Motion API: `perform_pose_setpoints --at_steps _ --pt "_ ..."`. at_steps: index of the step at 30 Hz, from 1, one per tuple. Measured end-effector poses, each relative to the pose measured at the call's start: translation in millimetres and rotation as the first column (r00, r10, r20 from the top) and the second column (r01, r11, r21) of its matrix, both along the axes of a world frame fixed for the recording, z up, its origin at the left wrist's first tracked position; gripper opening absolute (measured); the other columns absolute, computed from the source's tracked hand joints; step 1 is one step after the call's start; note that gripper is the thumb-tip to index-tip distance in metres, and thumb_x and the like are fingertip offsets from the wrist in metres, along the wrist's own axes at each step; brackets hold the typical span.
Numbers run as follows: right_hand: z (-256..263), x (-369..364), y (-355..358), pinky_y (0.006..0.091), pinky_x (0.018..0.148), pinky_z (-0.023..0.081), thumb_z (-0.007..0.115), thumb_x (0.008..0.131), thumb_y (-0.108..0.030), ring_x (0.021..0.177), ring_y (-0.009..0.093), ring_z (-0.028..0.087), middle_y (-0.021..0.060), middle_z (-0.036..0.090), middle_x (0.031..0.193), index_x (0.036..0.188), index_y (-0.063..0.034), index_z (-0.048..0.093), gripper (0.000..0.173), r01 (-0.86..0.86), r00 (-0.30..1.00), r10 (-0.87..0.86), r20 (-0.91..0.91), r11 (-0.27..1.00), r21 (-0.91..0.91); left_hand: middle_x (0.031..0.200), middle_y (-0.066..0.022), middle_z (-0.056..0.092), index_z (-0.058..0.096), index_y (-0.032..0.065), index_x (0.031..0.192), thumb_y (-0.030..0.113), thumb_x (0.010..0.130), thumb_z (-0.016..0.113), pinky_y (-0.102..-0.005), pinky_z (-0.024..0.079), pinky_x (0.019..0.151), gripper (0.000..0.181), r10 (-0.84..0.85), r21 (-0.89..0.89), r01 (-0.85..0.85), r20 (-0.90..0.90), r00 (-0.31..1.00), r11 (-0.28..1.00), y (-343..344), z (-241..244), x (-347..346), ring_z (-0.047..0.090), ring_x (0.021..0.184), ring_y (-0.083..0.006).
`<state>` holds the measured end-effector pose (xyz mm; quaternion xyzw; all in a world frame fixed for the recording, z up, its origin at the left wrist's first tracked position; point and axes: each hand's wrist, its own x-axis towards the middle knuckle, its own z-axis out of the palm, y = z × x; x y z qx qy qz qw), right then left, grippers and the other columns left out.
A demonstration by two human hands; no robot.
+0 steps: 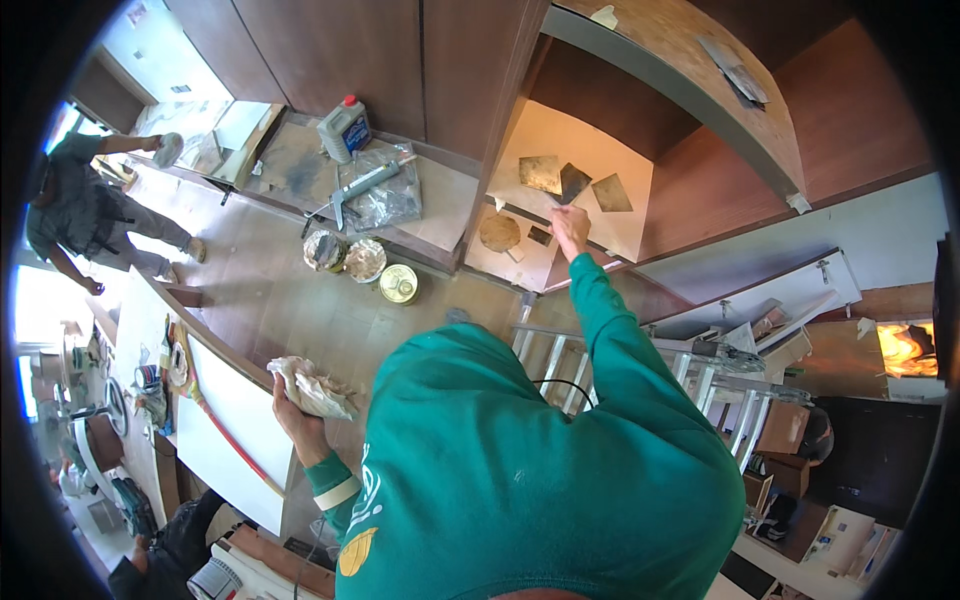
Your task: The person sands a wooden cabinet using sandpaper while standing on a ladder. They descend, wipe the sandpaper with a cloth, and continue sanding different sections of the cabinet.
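Observation:
My left hand (298, 429) holds a crumpled whitish cloth (313, 386) out at my left side. My right hand (571, 229) reaches forward into an open wooden cabinet, its fingers pinched at the lower corner of a thin dark square plate (575, 182). Two brownish-gold square plates lie beside it on the pale shelf: one on the left (539, 173), one on the right (611, 193). On the lower surface, left of my right wrist, are a round tan lid-like disc (499, 233) and a small dark rectangular piece (539, 235).
A caulking gun (367, 186) lies on plastic film near a grey jug (345, 129). Several cans, one a gold tin (398, 283), stand on the floor. An aluminium ladder (553, 356) is at my right. A person (90, 195) stands far left, beyond a white-topped table (229, 427).

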<state>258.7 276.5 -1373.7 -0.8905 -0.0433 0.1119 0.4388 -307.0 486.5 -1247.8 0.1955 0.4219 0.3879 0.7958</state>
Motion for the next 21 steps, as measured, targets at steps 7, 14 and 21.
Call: perform_pose_setpoints --at_steps 7,14,21 --pt "54 12 83 0.0464 0.084 0.049 0.071 0.076 -0.042 0.102 0.038 0.061 0.0214 0.063 0.111 0.113 -0.0037 0.062 0.054 0.093 0.932 0.08 0.354 0.89 -0.446 0.102 -0.0127 0.066 0.056 0.0048 0.117 0.032 0.098 0.045 -0.0432 0.058 0.069 0.035 0.106 0.005 -0.106 -0.088 0.991 0.994 -10 3 3 0.067 0.084 -0.0272" --pt "34 76 95 0.0419 0.086 0.05 0.076 0.055 -0.068 0.105 0.029 0.062 0.0132 0.062 0.119 0.121 -0.0051 0.055 0.094 -0.16 0.961 0.27 0.06 0.718 -0.677 0.102 -0.0119 0.066 0.056 0.0027 0.116 0.032 0.094 0.055 -0.0404 0.057 0.073 0.036 0.149 -0.007 -0.149 0.118 0.982 0.989 -10 25 14 0.066 0.089 -0.0262" --pt "-15 130 96 0.0555 0.089 0.046 0.054 0.082 -0.065 0.118 0.041 0.051 0.0232 0.054 0.127 0.135 -0.0068 0.047 0.079 -0.036 0.862 0.409 0.299 0.637 -0.77 0.093 -0.0109 0.065 0.058 0.0034 0.112 0.025 0.093 0.057 -0.0341 0.057 0.064 0.029 0.35 0.081 -0.388 0.297 0.888 0.918 -11 33 -18 0.065 0.072 -0.0232"
